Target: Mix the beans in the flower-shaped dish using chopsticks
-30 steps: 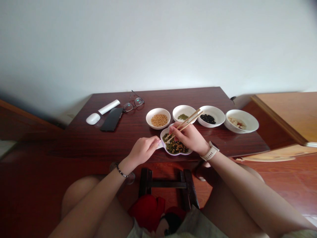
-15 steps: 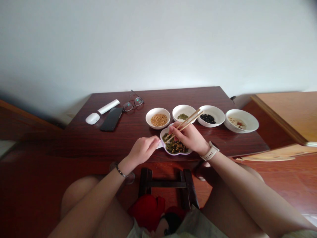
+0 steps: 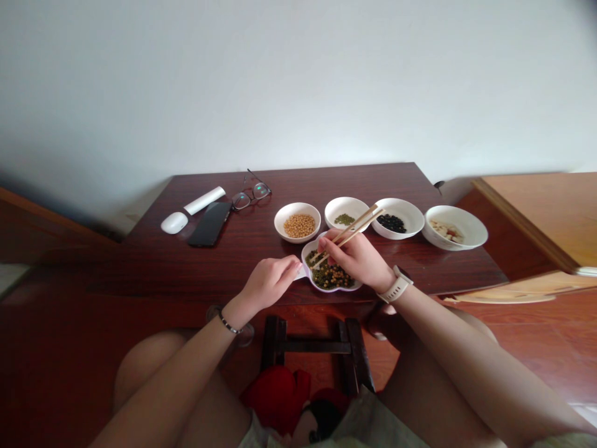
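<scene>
The dish (image 3: 308, 249), likely light and rigid, is best held by its nine-o'clock handle (image 3: 300, 273), gripped by the left hand (image 3: 267, 281). Chopsticks (image 3: 357, 222) are pinched by the right hand (image 3: 361, 258).

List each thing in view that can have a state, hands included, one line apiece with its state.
Left hand, holding the lobed dish by its handle
Right hand, closed on chopsticks
Chopsticks, slanted, tips down at the lobed dish
Lobed dish, holding mixed beans
Leftmost bowl, holding tan beans
Second bowl, few green beans
Third bowl, some black beans
Rightmost bowl, some pale pieces
Glasses, unfolded
Phone, screen dark
</scene>
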The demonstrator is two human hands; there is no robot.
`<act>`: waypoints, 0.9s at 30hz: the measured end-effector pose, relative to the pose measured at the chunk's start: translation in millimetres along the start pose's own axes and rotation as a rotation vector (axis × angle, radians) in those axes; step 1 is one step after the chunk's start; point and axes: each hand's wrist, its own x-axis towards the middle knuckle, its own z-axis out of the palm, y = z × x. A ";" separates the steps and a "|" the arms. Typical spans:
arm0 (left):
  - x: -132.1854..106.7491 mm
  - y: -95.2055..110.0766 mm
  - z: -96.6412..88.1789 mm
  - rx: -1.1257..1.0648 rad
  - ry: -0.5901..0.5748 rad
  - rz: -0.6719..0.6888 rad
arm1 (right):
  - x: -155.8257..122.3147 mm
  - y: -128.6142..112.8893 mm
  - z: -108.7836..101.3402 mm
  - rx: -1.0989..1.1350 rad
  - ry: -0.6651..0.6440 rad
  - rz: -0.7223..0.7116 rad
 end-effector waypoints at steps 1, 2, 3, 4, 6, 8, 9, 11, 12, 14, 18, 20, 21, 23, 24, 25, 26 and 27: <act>0.0 -0.1 0.1 0.001 -0.001 0.000 | 0.0 0.0 0.1 0.000 0.002 -0.001; -0.1 -0.3 0.3 0.002 -0.003 0.001 | 0.1 -0.1 0.2 -0.002 0.004 -0.002; -0.2 -0.4 0.4 0.002 -0.006 0.000 | 0.2 -0.2 0.3 -0.002 0.005 -0.001; -0.2 -0.5 0.5 0.001 -0.007 -0.001 | 0.4 -0.3 0.4 -0.001 0.004 0.000; -0.3 -0.5 0.7 -0.001 -0.007 -0.004 | 0.7 -0.7 0.5 0.001 0.003 0.002; -0.2 -0.2 0.5 0.001 -0.005 -0.005 | 0.9 -1.1 0.4 0.006 0.002 0.005; -0.1 0.1 0.4 0.001 -0.005 -0.005 | 1.0 -1.3 0.3 0.008 0.004 0.006; 0.3 0.8 -0.1 0.001 -0.005 -0.006 | 0.9 -1.4 0.3 0.013 0.004 0.009; 0.4 1.2 -0.3 0.000 -0.005 -0.007 | 0.9 -1.4 0.3 0.013 0.003 0.009; 0.5 1.9 -0.7 -0.003 -0.005 -0.014 | 0.8 -1.2 0.3 0.008 0.000 0.005; 0.1 2.5 -0.7 -0.003 -0.007 -0.018 | 0.7 -1.2 0.3 0.005 0.001 0.000; 0.0 2.2 -0.5 -0.001 -0.006 -0.015 | 0.7 -1.6 0.1 0.005 0.002 0.004; 0.0 2.1 -0.4 -0.001 -0.006 -0.013 | 0.7 -1.9 0.0 0.006 0.000 0.007; 0.1 1.8 -0.3 -0.002 -0.006 -0.010 | 0.8 -2.4 -0.3 0.010 -0.004 0.012; 0.2 1.7 -0.4 -0.002 -0.006 -0.009 | 0.8 -2.7 -0.4 0.010 -0.004 0.012; 0.2 1.5 -0.4 -0.004 -0.005 -0.009 | 0.7 -2.9 -0.6 0.008 -0.003 0.011; 0.3 1.5 -0.4 -0.004 -0.005 -0.008 | 0.7 -3.1 -0.6 0.004 -0.002 0.009; 0.3 1.4 -0.5 -0.003 -0.005 -0.008 | 0.7 -3.2 -0.7 -0.001 0.001 0.007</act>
